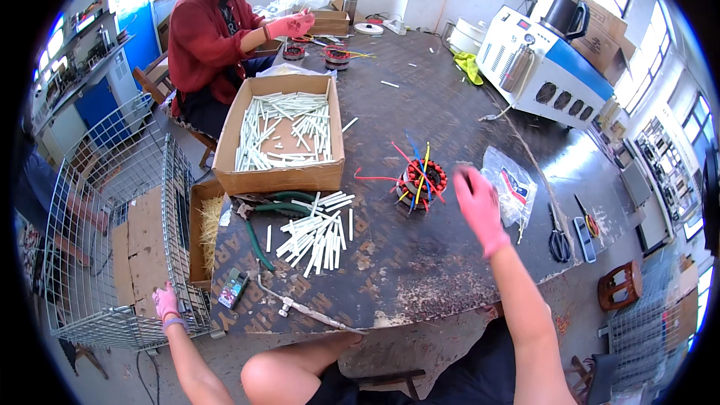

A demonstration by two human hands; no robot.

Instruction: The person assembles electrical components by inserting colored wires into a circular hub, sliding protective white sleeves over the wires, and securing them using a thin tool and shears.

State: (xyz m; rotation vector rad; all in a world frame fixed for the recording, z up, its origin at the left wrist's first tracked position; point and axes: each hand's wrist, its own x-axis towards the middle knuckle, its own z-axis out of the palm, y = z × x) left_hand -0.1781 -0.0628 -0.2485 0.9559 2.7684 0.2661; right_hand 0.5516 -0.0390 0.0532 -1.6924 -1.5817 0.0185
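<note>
A coil (430, 181) trailing coloured wires (427, 156) sits on a desk (420, 255) just left of a worker's gloved right hand (478, 206), its grip impossible to tell; the left hand (166, 302), grip also unclear, is beside a wire cage (174, 187).

Open lane across table (405, 116) between box (281, 182) and machine (536, 79). Right hand (480, 210): stator (420, 182) close on its left, bag (513, 193) close on its right; way open toward near table edge. Left hand (166, 301): at cage (105, 322); rods (320, 238) and green-handled tool (257, 246) lie between it and stator.
</note>
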